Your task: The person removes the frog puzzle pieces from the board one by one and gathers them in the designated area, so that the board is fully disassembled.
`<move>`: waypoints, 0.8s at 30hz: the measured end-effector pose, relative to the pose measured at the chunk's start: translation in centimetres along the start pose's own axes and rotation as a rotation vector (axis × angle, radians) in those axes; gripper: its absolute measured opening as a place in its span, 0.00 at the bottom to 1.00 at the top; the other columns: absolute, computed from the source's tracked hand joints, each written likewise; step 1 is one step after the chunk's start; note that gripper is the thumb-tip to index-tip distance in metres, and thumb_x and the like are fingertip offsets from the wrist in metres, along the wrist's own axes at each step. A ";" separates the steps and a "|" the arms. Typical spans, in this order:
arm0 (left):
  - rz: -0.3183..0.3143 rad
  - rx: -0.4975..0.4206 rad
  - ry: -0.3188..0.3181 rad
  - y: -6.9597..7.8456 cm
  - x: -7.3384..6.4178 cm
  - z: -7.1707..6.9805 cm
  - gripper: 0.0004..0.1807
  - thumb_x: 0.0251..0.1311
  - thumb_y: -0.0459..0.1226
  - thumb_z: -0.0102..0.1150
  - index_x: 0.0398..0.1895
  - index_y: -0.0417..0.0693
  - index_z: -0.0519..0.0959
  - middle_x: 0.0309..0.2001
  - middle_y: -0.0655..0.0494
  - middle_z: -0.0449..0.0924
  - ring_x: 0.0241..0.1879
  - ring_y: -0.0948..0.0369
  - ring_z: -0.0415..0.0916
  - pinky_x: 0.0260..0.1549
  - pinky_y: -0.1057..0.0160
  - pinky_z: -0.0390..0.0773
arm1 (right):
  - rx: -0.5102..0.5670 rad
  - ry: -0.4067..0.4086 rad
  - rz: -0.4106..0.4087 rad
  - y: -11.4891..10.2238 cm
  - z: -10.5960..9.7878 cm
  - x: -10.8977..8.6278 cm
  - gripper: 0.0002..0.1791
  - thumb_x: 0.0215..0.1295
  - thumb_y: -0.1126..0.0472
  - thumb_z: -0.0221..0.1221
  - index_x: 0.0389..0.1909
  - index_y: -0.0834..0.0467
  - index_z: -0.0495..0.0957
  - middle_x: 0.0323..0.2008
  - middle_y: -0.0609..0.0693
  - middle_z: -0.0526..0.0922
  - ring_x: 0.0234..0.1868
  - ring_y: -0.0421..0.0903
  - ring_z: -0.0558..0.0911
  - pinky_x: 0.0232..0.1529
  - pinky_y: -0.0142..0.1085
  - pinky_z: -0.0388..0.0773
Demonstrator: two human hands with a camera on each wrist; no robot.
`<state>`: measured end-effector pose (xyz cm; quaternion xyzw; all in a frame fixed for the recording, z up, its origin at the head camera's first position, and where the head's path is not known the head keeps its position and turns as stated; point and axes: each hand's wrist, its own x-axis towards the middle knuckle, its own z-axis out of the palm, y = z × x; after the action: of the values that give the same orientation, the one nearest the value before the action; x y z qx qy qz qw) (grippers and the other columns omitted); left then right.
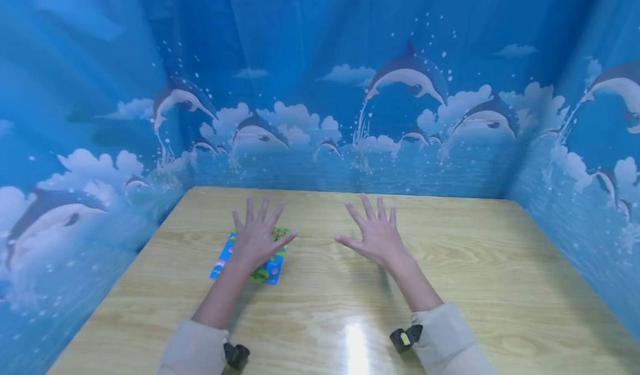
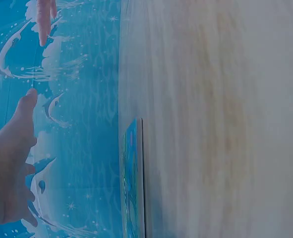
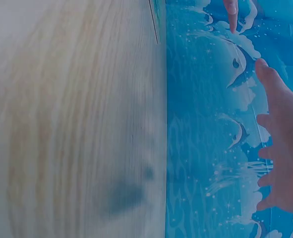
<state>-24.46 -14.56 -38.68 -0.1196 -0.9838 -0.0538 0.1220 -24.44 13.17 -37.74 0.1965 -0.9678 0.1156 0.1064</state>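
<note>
My left hand (image 1: 256,241) is held above the table with its fingers spread, over a flat, thin-edged board (image 1: 273,267) printed in blue and green. The hand hides the middle of that board, so its kind is unclear. Seen edge-on in the left wrist view, the board (image 2: 131,183) lies flat with a gap between it and the hand (image 2: 7,168). To the right, my right hand (image 1: 378,240) hovers over bare wood, fingers spread and holding nothing. Its shadow falls on the wood in the right wrist view.
A light wooden table (image 1: 475,264) extends on all sides of the hands. Blue curtains (image 1: 320,41) printed with dolphins and clouds hang along its back and both sides. Each sleeve carries a small black device (image 1: 406,339) at the wrist.
</note>
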 end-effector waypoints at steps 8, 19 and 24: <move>-0.017 -0.002 -0.001 -0.6 -0.7 -0.1 0.45 0.56 0.68 0.40 0.72 0.57 0.48 0.71 0.46 0.35 0.66 0.41 0.20 0.55 0.34 0.23 | -0.004 0.016 -0.025 -1.4 0.8 0.3 0.46 0.55 0.26 0.46 0.70 0.46 0.52 0.70 0.58 0.44 0.67 0.64 0.36 0.61 0.63 0.33; -0.037 -0.006 0.011 -2.4 -3.0 -0.4 0.46 0.55 0.68 0.40 0.72 0.55 0.49 0.72 0.45 0.33 0.66 0.43 0.22 0.56 0.35 0.24 | 0.023 0.003 -0.083 -5.0 2.7 0.6 0.46 0.55 0.24 0.42 0.71 0.45 0.52 0.70 0.57 0.46 0.67 0.65 0.40 0.60 0.64 0.38; -0.029 -0.016 0.031 -3.9 -4.0 -0.2 0.47 0.55 0.67 0.42 0.72 0.52 0.50 0.71 0.44 0.36 0.67 0.42 0.25 0.56 0.34 0.26 | 0.057 -0.009 -0.097 -7.0 3.9 0.8 0.46 0.55 0.26 0.45 0.70 0.46 0.53 0.70 0.57 0.46 0.67 0.65 0.41 0.61 0.63 0.39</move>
<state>-21.58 -19.25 -39.86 -0.1054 -0.9830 -0.0653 0.1354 -22.96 5.63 -39.94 0.2464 -0.9541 0.1368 0.1017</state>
